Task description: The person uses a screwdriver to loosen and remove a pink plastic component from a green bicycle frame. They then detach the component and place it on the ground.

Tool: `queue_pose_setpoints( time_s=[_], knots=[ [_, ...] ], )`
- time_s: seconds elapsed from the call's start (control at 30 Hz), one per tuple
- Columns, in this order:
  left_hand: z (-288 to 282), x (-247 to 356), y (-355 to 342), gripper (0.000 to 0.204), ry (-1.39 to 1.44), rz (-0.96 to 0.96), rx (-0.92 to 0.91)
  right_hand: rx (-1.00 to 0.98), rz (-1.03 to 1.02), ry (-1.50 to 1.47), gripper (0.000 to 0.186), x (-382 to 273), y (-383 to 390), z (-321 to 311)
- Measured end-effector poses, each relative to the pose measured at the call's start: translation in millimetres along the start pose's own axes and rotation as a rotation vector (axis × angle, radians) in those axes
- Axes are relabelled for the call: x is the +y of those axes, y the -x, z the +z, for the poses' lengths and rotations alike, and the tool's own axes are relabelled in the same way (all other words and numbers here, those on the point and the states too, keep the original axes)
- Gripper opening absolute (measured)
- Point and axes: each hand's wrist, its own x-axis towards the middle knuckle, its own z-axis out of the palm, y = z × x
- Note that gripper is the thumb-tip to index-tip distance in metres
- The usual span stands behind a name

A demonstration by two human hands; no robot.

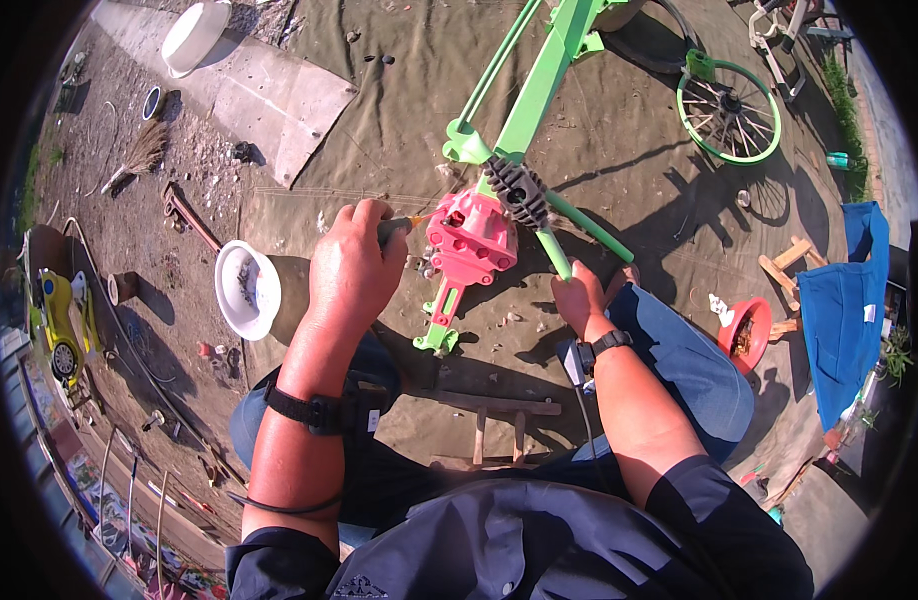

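A machine with a long green frame beam (547,85) lies tilted in front of me. At its near end is a pink gear housing (471,245), with a green foot (437,338) below it. My left hand (357,250) is closed around a dark-handled tool (391,230). The tool's thin orange-tan end points at the left side of the housing; whether it touches cannot be made out. My right hand (581,297) grips the near end of a green tube (553,252). Black, knobbly chain-like part (519,192) sits between tube and housing.
White basin (247,290) stands left of my left forearm, near a red pipe wrench (191,215). A red bowl (747,335) is beside my right knee. Farther off are a green-rimmed spoked wheel (729,112), a blue cloth seat (847,320) and a straw broom (139,155).
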Motion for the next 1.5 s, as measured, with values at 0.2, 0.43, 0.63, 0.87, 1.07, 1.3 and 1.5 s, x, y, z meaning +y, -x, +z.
queue_pose_setpoints(
  time_s=[0.2, 0.43, 0.63, 0.87, 1.07, 1.3, 1.5],
  knots=[
    [-2, 1, -2, 0.024, 0.013, -0.001, 0.051, 0.014, -0.028, -0.001, 0.027, -3, 0, -1],
    [2, 3, -1, 0.023, 0.077, 0.041, 0.058, 0.037, -0.042, 0.042, 0.03, 4, -3, 4],
    [9, 9, 2, 0.024, 0.078, 0.032, 0.023, 0.017, -0.01, 0.037, 0.03, 3, -4, 5],
    [14, 9, 6, 0.023, 0.101, -0.005, 0.006, 0.02, -0.034, -0.061, 0.029, -7, 3, 0],
    [17, 12, 9, 0.024, 0.099, 0.002, -0.008, 0.01, -0.01, -0.002, 0.029, -6, 2, -2],
    [22, 12, 12, 0.023, 0.056, 0.019, -0.017, 0.004, 0.007, 0.018, 0.032, -5, 0, -3],
    [25, 17, 17, 0.023, -0.019, 0.126, 0.013, -0.009, 0.016, -0.014, 0.033, -11, 3, -4]
  ],
)
